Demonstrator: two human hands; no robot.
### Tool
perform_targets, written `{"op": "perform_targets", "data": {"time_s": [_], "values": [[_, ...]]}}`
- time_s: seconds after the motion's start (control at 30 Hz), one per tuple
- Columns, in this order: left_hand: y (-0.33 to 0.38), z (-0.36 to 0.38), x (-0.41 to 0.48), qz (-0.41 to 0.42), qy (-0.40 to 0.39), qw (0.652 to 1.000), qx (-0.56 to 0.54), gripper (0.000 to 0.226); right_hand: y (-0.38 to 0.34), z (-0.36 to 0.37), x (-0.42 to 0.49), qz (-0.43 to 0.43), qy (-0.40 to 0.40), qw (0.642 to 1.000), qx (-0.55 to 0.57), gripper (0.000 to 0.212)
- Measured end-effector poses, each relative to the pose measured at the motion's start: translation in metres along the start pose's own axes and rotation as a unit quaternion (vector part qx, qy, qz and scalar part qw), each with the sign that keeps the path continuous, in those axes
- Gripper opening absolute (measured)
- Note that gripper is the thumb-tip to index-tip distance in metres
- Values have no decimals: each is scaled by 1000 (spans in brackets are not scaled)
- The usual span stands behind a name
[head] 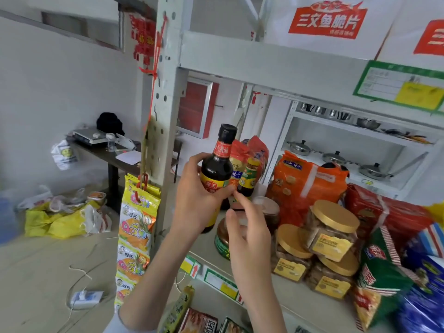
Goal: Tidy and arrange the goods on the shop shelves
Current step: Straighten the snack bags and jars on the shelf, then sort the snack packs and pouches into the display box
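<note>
One bottle in hand: your left hand [194, 200] wrapped the dark soy sauce bottle [216, 169] round its belly, upright and lifted above the left end of the shelf [295, 306], likely to check or face its label. Your right hand [247, 231] hovered just beside it, fingers loose, empty. A smaller sauce bottle [249, 179] stood behind, with gold-lidded jars [334, 219] to the right.

Bottle [217, 174] held left of the jars [319, 248], which stand on the shelf [276, 292].
</note>
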State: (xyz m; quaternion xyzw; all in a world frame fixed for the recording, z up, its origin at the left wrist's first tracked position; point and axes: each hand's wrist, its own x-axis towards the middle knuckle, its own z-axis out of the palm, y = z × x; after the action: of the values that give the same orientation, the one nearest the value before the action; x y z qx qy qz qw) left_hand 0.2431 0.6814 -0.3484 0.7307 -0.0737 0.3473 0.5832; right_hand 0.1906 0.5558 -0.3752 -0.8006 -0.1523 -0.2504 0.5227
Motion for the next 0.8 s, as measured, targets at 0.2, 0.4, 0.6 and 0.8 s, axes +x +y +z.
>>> {"op": "perform_targets", "data": {"time_s": [0.2, 0.4, 0.6, 0.8], "values": [[-44, 14, 15, -15, -49, 998, 48, 74, 10, -18, -3, 28, 27, 999, 12, 30], [-52, 21, 18, -69, -79, 994, 33, 72, 26, -33, -1, 51, 55, 997, 17, 25], [-59, 22, 10, -112, -105, 985, 83, 60, 37, -29, -4, 48, 30, 998, 25, 20], [-59, 13, -21, -119, -60, 982, 135, 53, 40, -40, -25, 48, -7, 998, 37, 19]]}}
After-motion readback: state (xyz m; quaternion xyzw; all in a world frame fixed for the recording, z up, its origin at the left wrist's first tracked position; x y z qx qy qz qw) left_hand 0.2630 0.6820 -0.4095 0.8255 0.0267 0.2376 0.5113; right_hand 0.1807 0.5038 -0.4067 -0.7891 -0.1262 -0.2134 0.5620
